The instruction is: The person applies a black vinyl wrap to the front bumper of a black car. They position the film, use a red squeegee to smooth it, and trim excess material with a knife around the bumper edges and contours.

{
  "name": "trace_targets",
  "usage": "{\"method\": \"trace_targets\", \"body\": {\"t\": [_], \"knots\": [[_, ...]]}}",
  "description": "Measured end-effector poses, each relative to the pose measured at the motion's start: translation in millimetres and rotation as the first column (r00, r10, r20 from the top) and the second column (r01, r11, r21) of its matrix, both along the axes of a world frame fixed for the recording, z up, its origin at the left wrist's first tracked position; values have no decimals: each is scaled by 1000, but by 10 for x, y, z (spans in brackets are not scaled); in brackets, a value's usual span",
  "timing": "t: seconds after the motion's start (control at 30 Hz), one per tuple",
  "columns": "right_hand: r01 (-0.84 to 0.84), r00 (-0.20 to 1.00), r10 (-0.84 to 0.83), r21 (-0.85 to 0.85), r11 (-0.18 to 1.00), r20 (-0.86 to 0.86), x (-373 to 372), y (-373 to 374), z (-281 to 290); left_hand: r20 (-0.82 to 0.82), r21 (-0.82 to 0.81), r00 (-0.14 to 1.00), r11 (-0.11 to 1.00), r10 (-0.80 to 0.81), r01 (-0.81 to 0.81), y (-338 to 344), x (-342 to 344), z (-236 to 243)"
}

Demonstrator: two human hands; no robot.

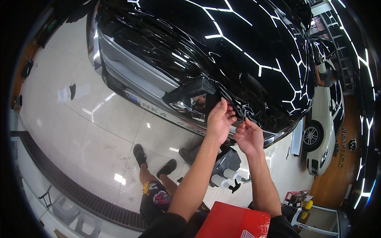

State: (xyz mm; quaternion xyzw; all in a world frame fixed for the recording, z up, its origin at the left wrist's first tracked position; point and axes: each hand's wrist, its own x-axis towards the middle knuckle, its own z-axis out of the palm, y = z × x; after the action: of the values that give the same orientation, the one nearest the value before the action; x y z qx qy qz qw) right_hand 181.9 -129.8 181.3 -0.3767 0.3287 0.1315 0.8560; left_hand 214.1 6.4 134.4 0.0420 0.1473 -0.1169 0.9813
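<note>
Lt-grey tiled flr point(107, 139), pale sheet point(82, 91) w/ blk scrap point(72, 91), wht car point(324, 121) parked on flr

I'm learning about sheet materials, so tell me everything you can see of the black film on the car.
The black film is a glossy, thin-looking sheet draped over the near end of the car, bright streaks of light mirrored in it. It looks smooth higher up and loose, rippled and creased toward its lower edge, just above the silver panel and plate. The right hand pinches that edge; the left hand is right beside it, its grip unclear. Where the film ends on the far side cannot be told.
</note>
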Motion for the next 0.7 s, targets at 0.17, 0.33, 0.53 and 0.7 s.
{"method": "trace_targets", "body": {"t": [0.17,0.33,0.53,0.7], "knots": [[-156,986,145,-158,975,-81,-21,77,69,85,819,987,554,139,-148,-72,28,22],[-50,751,659,-999,-4,-40,284,182,589,38,677,969,707,242,-203,-182,-27,-3],[572,490,870,-738,-359,-43,1118,575,741,-47,-69,999,997,24,-28,-183,-5,34],[520,569,805,-684,-511,-169,1235,536,658,-2,-176,995,980,98,-97,-447,-5,132]]}}
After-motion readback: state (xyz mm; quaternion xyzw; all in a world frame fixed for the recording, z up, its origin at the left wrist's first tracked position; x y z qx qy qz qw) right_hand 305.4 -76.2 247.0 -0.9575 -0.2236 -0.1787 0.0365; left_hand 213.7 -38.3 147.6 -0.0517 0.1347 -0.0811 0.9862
